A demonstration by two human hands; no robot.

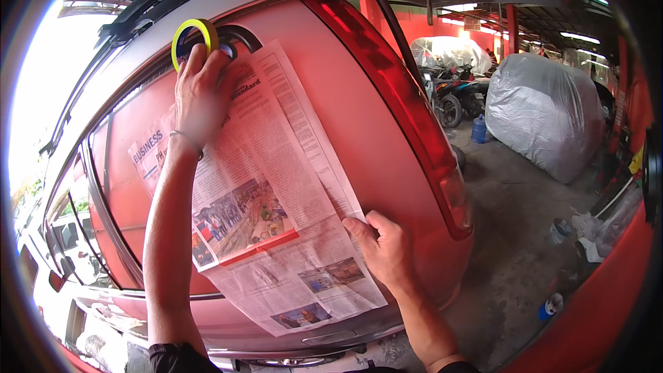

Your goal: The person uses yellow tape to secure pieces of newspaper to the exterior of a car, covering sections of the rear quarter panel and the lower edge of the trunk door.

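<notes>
- Filling most of the view, the red car body (359,117) curves from upper left to lower right; every place below is given relative to it.
- Lying flat against the middle of that red panel, a spread newspaper (276,214) covers it from near the top edge down to the lower rim.
- Running along the panel's right edge, the long red tail light (407,110) sits just beside the paper but not under it.
- Standing well apart from the car, to its right on the concrete floor, is a vehicle under a grey cover (545,110), with a motorcycle (452,97) beside it.
- Reaching up the panel, the left hand (200,93) lies with fingers spread flat on the paper's top part, pressing it to the car.
- Resting on the paper's right edge, low on the panel, the right hand (387,252) presses with fingers curled and thumb out; it grips nothing that I can see.
- Sitting at the left hand's fingertips, near the panel's top edge, a yellow tape roll (195,38) touches the fingers; how it is held is hidden.
</notes>
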